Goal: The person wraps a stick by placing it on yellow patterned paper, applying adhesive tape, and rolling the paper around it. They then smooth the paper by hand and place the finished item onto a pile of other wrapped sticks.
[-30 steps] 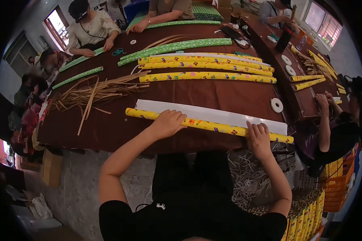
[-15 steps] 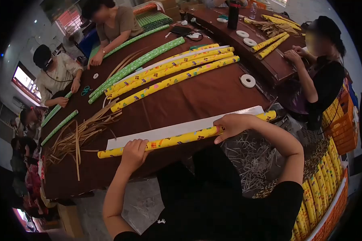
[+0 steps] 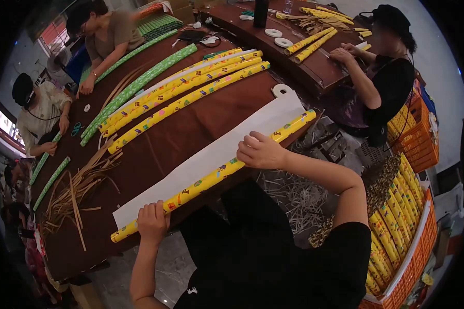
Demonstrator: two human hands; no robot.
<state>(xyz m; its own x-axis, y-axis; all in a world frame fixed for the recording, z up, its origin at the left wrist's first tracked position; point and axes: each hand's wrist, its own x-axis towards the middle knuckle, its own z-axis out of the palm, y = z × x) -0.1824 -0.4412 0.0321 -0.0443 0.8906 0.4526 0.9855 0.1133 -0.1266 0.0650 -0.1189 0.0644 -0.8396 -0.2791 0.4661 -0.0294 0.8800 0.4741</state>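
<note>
A yellow patterned wrapping paper roll lies slantwise along the near edge of the brown-covered table. Its sheet is partly unrolled, with the white back facing up on the far side. Near the roll's left end, my left hand has its fingers bent over the roll. My right hand is curled over it farther right, short of the right end. Both thumbs are mostly hidden. A white tape roll sits beside the sheet's far right corner.
Beyond the sheet lie several yellow rolls and green rolls. Brown paper strips are heaped at left. Teal scissors lie farther back. An orange crate of yellow rolls stands at right. Several people work around the tables.
More of the sheet's white back shows now. The roll looks more steeply slanted as the view has shifted. My right hand's fingers are now curled over the top of the roll.
</note>
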